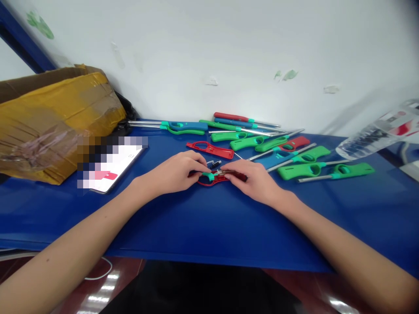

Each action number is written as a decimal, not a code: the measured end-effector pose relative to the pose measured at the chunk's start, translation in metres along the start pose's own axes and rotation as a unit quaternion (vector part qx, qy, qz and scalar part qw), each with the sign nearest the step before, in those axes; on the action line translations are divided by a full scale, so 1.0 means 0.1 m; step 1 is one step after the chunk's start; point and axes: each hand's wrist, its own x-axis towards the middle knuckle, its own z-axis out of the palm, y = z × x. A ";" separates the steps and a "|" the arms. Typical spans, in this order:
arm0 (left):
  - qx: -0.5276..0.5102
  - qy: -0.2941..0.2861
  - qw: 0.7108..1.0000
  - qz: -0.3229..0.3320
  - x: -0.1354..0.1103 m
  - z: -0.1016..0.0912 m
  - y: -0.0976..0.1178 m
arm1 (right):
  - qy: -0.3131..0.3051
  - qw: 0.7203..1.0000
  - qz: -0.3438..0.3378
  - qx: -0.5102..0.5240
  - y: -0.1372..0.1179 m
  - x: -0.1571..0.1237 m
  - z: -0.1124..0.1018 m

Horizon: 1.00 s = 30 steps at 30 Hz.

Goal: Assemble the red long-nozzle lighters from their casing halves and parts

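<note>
An opened red gas lighter lies on the blue table between my hands, its inner parts showing. My left hand pinches around the green trigger at the lighter's left end. From the right, my right hand grips the lighter's handle end, thumb and fingers closed around a dark reddish fuel tank. Just beyond my fingertips is a small black part with a bent wire. Farther back rests a loose red half shell. My fingers hide some of the parts inside the lighter.
Several green, blue and red long-necked lighters lie along the back and right of the table. A phone and a taped cardboard box are at left. A clear plastic bottle lies at right, near the white wall.
</note>
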 end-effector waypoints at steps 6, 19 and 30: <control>0.004 -0.007 1.000 0.000 0.00 0.02 0.02 | 0.011 0.999 -0.030 -0.016 0.00 0.00 0.01; 0.007 -0.013 1.000 0.000 0.00 0.05 0.00 | 0.046 0.996 -0.058 -0.058 -0.03 -0.02 0.03; 0.005 -0.014 1.000 0.004 0.02 0.05 0.03 | 0.028 0.997 -0.050 -0.052 -0.02 -0.03 0.00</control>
